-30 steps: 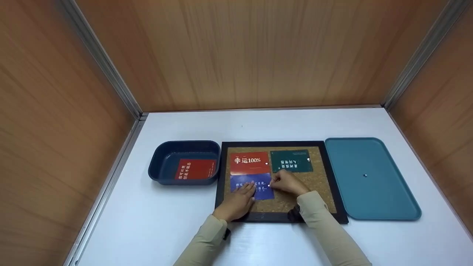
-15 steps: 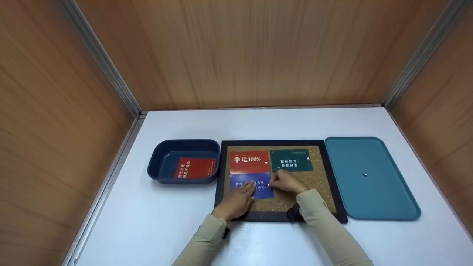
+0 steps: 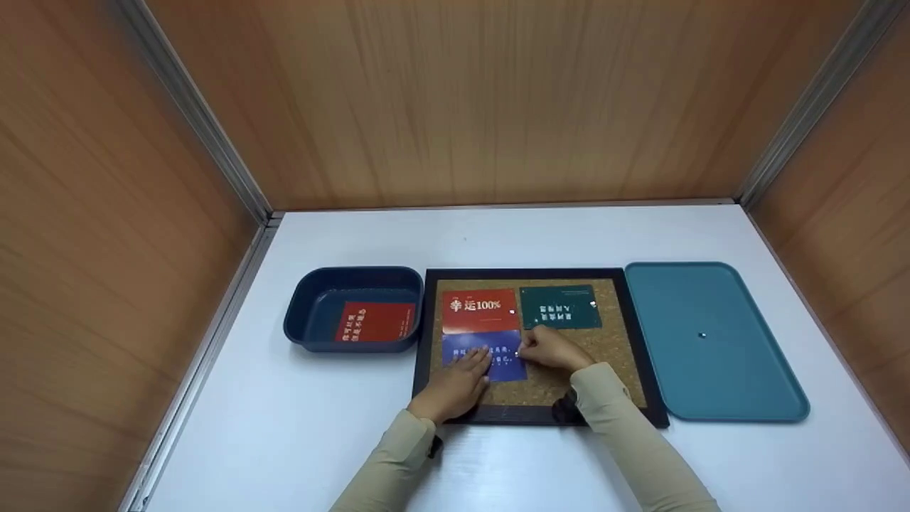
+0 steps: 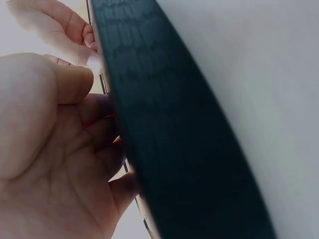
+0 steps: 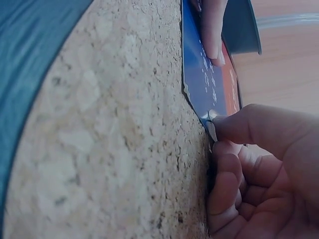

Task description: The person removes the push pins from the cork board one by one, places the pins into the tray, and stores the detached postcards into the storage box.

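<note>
A framed cork board [image 3: 537,392] lies on the table with a blue-purple card [image 3: 507,370] at its lower left. My left hand [image 3: 455,384] rests on that card, fingers extended across its left part. At the card's right edge my right hand [image 3: 554,350] pinches a small silver thumbtack [image 5: 211,116]; the thumb lies against it and the other fingers are curled. The tack's point is hidden. Above the blue card is a red card [image 3: 483,320], with a green card [image 3: 561,320] to its right; both carry small shiny tacks.
A dark blue bin [image 3: 306,323] holding another red card [image 3: 380,323] stands left of the board. On the right lies a teal tray [image 3: 732,377] with one small shiny tack [image 3: 702,335] on it. Wooden panels [image 3: 455,107] enclose the table's back and sides.
Both hands keep nearly the same place on the blue card. The whole scene sits very slightly higher in the head view.
</note>
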`<move>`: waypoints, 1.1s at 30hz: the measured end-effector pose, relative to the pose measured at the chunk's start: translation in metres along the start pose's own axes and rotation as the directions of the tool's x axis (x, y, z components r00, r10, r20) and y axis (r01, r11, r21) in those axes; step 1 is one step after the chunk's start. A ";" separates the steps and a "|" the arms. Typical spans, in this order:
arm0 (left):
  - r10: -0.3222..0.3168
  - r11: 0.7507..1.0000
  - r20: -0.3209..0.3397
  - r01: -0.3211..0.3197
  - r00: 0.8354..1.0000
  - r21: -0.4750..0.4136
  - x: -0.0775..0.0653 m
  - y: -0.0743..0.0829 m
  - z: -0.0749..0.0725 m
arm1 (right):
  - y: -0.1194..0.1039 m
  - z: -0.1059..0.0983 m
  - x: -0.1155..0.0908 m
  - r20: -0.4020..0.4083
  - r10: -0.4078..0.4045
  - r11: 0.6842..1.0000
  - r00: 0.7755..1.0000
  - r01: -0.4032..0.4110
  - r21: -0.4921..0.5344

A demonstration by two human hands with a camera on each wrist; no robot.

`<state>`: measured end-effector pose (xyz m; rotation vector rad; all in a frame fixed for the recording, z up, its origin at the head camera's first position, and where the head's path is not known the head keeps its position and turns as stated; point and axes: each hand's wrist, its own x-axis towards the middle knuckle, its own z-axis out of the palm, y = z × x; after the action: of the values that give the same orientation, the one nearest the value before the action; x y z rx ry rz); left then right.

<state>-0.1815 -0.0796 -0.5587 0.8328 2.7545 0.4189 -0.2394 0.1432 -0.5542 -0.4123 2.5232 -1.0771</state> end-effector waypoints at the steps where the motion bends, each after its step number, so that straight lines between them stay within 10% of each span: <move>1: 0.002 1.000 -0.004 -0.002 1.000 0.004 0.000 0.000 0.000 | 0.000 0.000 0.000 0.000 -0.006 1.000 1.000 0.006 -0.001; 33: -0.005 1.000 0.020 0.005 1.000 0.002 0.000 0.001 -0.003 | 0.012 -0.001 -0.006 0.029 -0.038 0.990 0.999 0.034 0.136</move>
<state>-0.1819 -0.0792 -0.5551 0.8264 2.7383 0.4050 -0.2356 0.1547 -0.5612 -0.4349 2.4056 -1.2373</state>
